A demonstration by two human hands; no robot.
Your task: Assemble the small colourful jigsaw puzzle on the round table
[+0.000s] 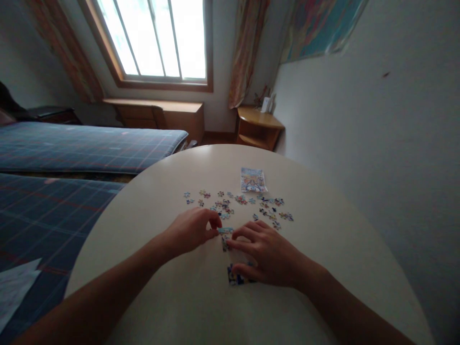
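Note:
My left hand (194, 230) is closed in a pinch, thumb and index finger at the left end of a small light-blue strip of jigsaw puzzle pieces (225, 230). Spread over the table, my right hand (264, 249) has its fingers apart. Its fingertips rest by the strip's right end and on a few darker puzzle pieces (225, 243) just below. Nearer to me lies a joined dark-blue and yellow puzzle section (235, 278), partly covered by my right thumb and palm. Beyond both hands, several loose puzzle pieces (224, 206) are scattered, with more pieces (269, 213) toward the right.
A printed picture sheet or packet (253, 180) lies behind the loose pieces on the round white table (172, 184). Left of the table is a bed with a plaid mattress (89, 146). A white wall (359, 139) runs along the right. A corner shelf (260, 117) stands behind.

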